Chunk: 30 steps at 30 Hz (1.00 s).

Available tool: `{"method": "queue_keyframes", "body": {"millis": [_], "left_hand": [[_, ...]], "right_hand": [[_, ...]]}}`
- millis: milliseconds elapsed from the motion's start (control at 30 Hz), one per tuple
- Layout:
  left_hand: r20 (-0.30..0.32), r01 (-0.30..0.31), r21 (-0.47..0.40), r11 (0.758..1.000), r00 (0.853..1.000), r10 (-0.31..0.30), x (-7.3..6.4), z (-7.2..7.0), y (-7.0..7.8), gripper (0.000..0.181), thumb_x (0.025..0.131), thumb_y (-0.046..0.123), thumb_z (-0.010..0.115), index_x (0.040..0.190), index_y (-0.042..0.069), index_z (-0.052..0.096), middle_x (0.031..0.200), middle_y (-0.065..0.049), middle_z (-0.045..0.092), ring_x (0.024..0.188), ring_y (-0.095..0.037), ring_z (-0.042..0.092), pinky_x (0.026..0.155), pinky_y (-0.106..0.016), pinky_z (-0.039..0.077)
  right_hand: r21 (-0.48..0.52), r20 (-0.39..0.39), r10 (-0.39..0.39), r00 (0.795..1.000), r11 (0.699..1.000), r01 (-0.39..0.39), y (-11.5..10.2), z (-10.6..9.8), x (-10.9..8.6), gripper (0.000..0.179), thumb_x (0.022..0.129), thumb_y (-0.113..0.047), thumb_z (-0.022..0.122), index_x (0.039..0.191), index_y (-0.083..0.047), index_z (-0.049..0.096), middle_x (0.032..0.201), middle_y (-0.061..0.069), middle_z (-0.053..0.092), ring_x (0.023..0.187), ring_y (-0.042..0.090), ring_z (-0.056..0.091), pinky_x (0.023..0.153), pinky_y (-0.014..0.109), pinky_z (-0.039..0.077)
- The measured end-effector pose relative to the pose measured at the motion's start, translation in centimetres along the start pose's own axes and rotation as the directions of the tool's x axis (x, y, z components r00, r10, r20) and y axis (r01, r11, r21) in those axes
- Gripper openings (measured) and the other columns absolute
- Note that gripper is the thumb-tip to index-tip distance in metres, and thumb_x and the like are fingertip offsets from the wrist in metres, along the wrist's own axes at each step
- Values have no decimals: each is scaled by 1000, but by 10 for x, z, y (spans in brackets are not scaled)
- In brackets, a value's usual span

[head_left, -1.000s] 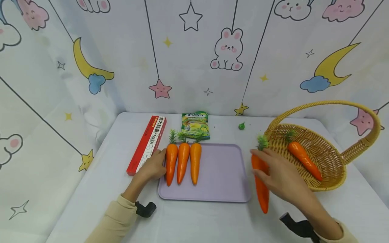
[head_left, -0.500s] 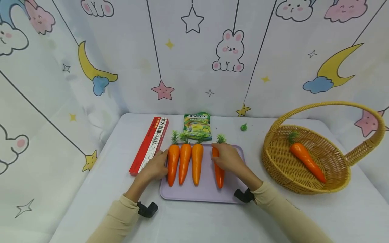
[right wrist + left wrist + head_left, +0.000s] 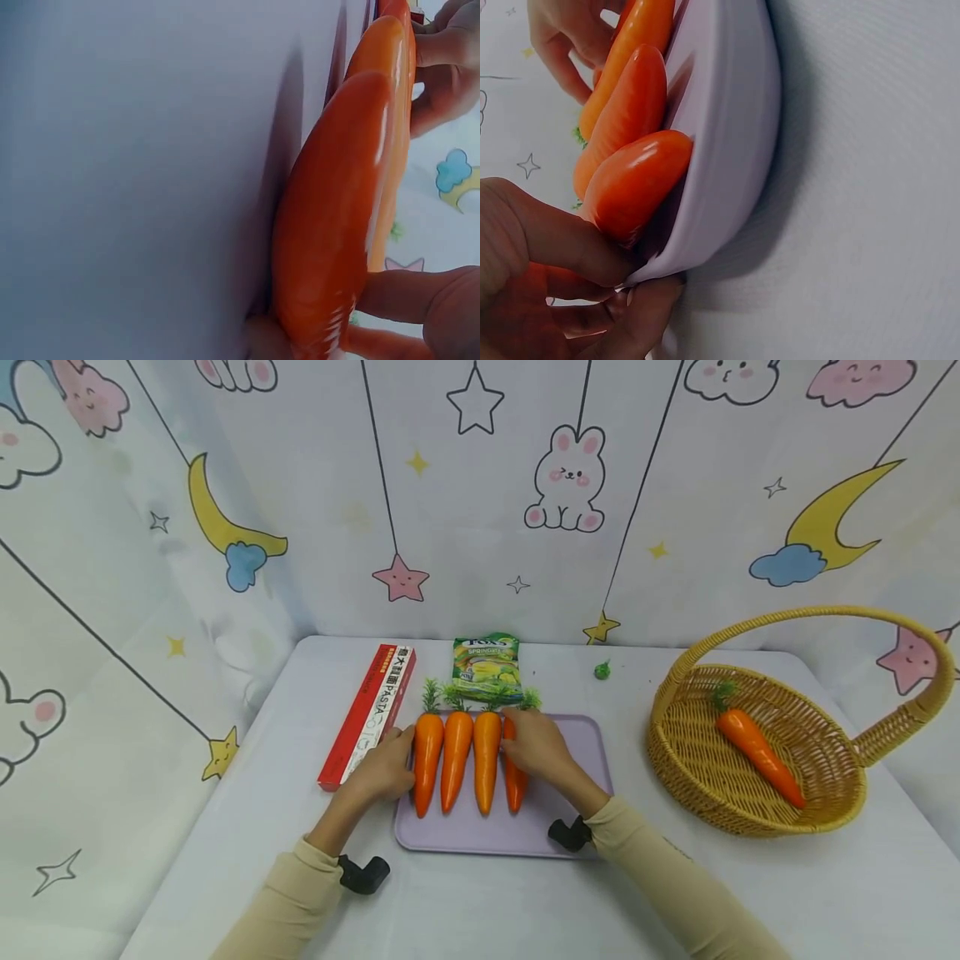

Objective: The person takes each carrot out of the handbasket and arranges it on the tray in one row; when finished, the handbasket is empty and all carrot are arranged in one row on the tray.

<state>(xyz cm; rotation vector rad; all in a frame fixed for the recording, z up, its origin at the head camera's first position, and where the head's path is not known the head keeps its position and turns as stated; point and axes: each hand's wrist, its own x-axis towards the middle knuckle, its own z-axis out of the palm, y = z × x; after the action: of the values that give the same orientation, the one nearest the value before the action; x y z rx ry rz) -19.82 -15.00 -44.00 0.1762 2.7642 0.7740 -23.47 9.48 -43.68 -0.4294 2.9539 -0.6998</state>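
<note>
Three orange toy carrots, the nearest to my left hand being the left carrot (image 3: 427, 766), lie side by side on the lilac tray (image 3: 472, 839), green tops toward the back. My left hand (image 3: 388, 766) pinches the tray's left rim, thumb above and fingers beneath, as the left wrist view shows. With its fingers around the upper part of a fourth carrot (image 3: 330, 217), my right hand (image 3: 538, 743) holds it on the tray, close beside the third one. The hand covers part of that carrot in the head view.
A wicker basket (image 3: 690, 781) with a tall handle stands at the right, one carrot (image 3: 759, 756) inside. Left of the tray lies a red and white pasta box (image 3: 367, 718). Behind it are a green candy bag (image 3: 486, 667) and a small green item (image 3: 602, 670).
My right hand has brought the carrot from beside the basket leftward onto the tray, then slid it closer to the other three. My left hand has stayed at the tray's left rim.
</note>
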Motion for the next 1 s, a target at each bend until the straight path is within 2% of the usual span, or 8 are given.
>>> {"method": "queue_keyframes", "body": {"millis": [100,233,400,633,733,800,900,1000], "left_hand": [[-4,2,5,1000,1000,-2,1,0,0,75,86,0,65,154,-10,34,140,-27,49,97,-33,57,82,-42,52],[-2,4,6,1000,1000,-4,1,0,0,75,86,0,64,154,-10,33,142,-27,48,98,-34,57,84,-43,52],[8,10,-4,1000,1000,-10,2,2,0,75,87,-1,64,154,-10,33,143,-27,48,99,-33,56,83,-41,52],[18,12,-19,1000,1000,-11,1,4,0,74,86,-3,63,154,-10,34,140,-27,48,98,-34,55,77,-38,52],[17,12,-22,1000,1000,-12,1,4,0,75,86,-3,64,154,-9,34,139,-26,49,97,-33,56,78,-39,52],[17,12,-27,1000,1000,-12,1,5,1,75,86,-3,64,154,-9,34,139,-26,49,97,-33,56,77,-38,52],[24,18,-34,999,1000,-17,1,4,2,75,87,-1,64,154,-9,33,138,-25,50,95,-32,56,75,-38,52],[23,24,-36,999,999,-23,0,3,2,75,87,-1,64,155,-9,33,135,-25,50,92,-31,56,72,-36,51]], "right_hand": [[8,-11,-3,1000,1000,3,-2,0,0,49,91,-11,68,138,-1,62,123,19,69,109,37,62,89,50,50],[25,6,38,999,999,-38,-4,0,-1,49,93,-12,64,142,-2,59,124,19,67,108,35,60,88,49,50],[-1,20,60,998,998,-60,-5,0,-4,51,95,-15,62,144,-5,56,122,19,67,107,34,60,84,49,50],[-119,95,113,989,988,-101,-8,-13,-15,54,99,-21,58,152,-15,49,127,21,64,84,32,59,59,40,48],[-186,101,96,990,980,-76,-7,-31,-28,54,101,-26,57,154,-16,47,128,24,63,84,33,63,60,41,50],[-206,70,59,996,978,-44,-2,-51,-42,54,102,-27,58,153,-13,48,126,25,64,89,37,66,65,46,53],[-217,10,24,1000,976,-22,10,-89,-70,53,101,-29,60,149,-9,52,130,28,62,105,45,65,80,57,54],[-219,-34,4,999,976,-11,34,-134,-102,50,102,-28,61,144,-4,56,131,29,62,113,48,62,88,63,50]]}}
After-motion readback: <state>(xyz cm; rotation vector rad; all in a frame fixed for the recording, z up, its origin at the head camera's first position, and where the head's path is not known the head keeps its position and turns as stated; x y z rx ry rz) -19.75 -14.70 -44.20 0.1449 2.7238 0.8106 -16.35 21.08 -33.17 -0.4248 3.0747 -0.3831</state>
